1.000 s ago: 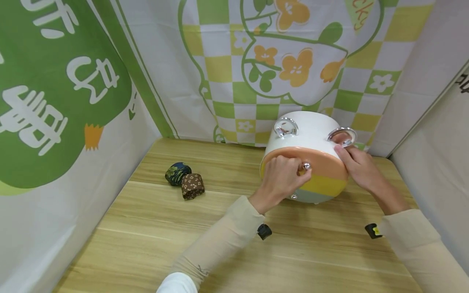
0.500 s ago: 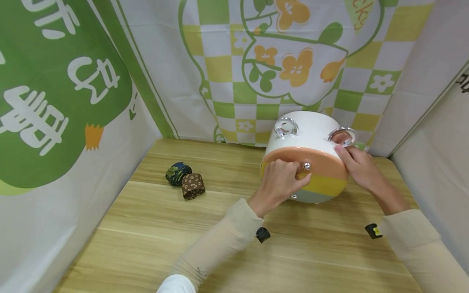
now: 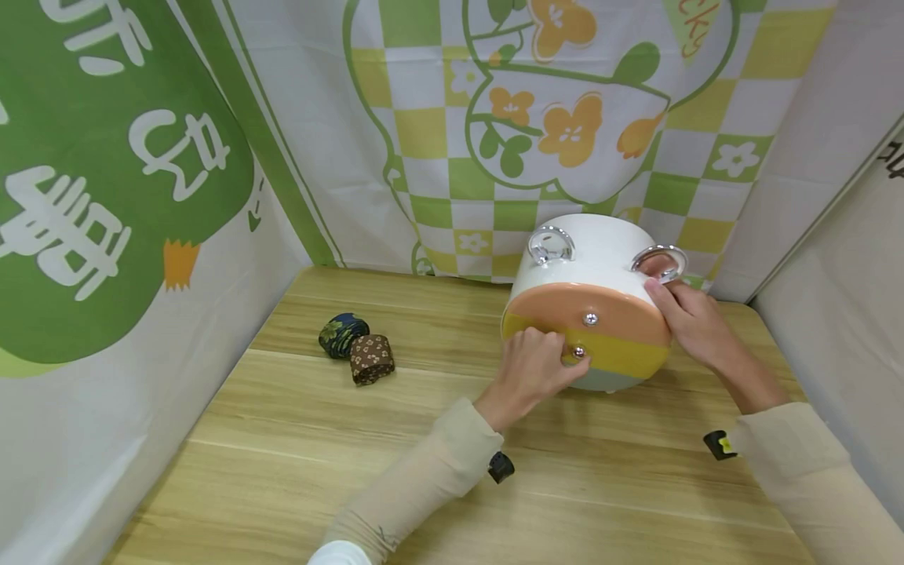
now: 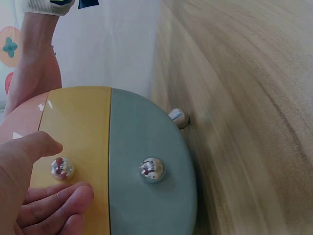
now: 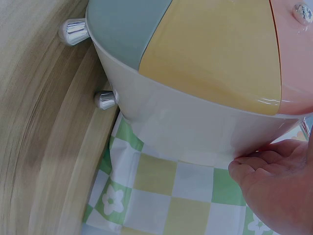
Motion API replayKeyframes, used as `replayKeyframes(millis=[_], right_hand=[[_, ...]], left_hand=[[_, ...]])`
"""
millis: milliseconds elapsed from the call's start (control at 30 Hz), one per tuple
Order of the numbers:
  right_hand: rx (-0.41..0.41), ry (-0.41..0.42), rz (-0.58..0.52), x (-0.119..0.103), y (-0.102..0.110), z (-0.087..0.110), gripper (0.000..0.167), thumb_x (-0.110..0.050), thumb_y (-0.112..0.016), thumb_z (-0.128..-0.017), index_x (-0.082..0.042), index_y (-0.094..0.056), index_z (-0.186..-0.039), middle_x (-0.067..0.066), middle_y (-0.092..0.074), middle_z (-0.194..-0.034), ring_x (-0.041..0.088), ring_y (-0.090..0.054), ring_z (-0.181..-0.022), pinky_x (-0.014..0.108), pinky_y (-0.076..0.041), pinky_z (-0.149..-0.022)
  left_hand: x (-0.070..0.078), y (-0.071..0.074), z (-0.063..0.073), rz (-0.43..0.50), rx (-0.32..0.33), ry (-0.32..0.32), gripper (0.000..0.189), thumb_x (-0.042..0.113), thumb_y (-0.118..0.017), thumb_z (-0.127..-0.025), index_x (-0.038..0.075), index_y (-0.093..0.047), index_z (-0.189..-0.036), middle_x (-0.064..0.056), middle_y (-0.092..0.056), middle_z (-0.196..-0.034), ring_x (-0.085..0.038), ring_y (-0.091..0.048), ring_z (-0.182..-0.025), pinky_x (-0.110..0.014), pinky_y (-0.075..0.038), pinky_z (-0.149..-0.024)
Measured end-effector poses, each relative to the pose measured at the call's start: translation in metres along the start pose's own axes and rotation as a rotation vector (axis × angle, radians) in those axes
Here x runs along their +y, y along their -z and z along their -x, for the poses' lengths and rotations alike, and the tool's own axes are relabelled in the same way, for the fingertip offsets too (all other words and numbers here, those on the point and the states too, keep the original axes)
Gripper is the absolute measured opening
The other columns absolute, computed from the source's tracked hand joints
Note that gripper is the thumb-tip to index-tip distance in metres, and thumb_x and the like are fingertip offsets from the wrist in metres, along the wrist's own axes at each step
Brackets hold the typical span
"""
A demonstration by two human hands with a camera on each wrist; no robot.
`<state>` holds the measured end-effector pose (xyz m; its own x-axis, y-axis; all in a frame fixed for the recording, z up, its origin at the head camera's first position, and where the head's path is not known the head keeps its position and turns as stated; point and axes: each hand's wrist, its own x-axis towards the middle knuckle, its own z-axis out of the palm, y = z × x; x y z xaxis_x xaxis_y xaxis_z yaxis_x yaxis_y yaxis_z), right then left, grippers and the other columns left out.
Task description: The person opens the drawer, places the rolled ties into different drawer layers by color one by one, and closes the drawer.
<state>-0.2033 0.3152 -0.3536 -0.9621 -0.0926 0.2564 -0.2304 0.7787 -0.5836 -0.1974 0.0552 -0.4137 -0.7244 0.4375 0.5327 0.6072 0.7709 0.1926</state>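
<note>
A rounded white drawer box (image 3: 593,235) lies at the back of the table, with pink-orange, yellow and grey-green drawer fronts, silver knobs and two silver rings on top. My left hand (image 3: 531,362) is at the yellow drawer (image 4: 80,117). In the left wrist view, its thumb and loosely bent fingers stand either side of the silver knob (image 4: 62,169), with gaps around it. My right hand (image 3: 695,322) rests against the box's right side, thumb by the right ring (image 3: 660,263). Its fingers (image 5: 274,154) lie along the white side wall in the right wrist view.
Two rolled patterned ties lie left of the box: a dark blue-green one (image 3: 344,335) and a brown floral one (image 3: 371,359). A checkered cloth backdrop (image 3: 480,180) hangs right behind the box. The wooden table (image 3: 282,463) ends at cloth-covered side walls.
My left hand has moved from beside the top knob down to the yellow drawer's knob. The top knob is now uncovered. My right hand and the box have stayed put.
</note>
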Motion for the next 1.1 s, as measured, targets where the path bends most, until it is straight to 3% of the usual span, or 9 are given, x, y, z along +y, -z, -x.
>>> replayKeyframes(millis=[467,700,1100], right_hand=[[0.004,-0.002,0.006,0.003,-0.002,-0.001,0.051,-0.039,-0.036,-0.114,0.002,-0.062,-0.127,0.029,-0.066,-0.115,0.045,-0.059,-0.107,0.054,-0.043,-0.086],[0.007,-0.004,-0.001,0.003,-0.001,-0.001,0.052,-0.039,-0.036,-0.114,0.004,-0.062,-0.128,0.031,-0.066,-0.118,0.047,-0.059,-0.11,0.059,-0.044,-0.089],[-0.028,-0.016,-0.007,0.0,0.001,0.001,0.054,-0.041,-0.034,-0.114,0.004,-0.06,-0.132,0.028,-0.065,-0.117,0.043,-0.057,-0.108,0.051,-0.043,-0.087]], left_hand=[[0.003,-0.019,0.002,-0.017,0.007,0.03,0.061,0.045,-0.074,-0.094,0.024,-0.032,-0.055,0.011,-0.027,-0.05,-0.003,-0.029,-0.046,-0.016,-0.02,-0.037],[0.003,-0.021,0.002,-0.009,0.047,-0.001,0.057,0.039,-0.074,-0.094,0.025,-0.032,-0.056,0.012,-0.028,-0.05,-0.001,-0.027,-0.046,-0.015,-0.019,-0.037],[0.004,-0.021,0.005,-0.047,0.057,-0.031,0.057,0.041,-0.072,-0.093,0.025,-0.034,-0.054,0.012,-0.028,-0.049,-0.001,-0.027,-0.046,-0.016,-0.021,-0.037]])
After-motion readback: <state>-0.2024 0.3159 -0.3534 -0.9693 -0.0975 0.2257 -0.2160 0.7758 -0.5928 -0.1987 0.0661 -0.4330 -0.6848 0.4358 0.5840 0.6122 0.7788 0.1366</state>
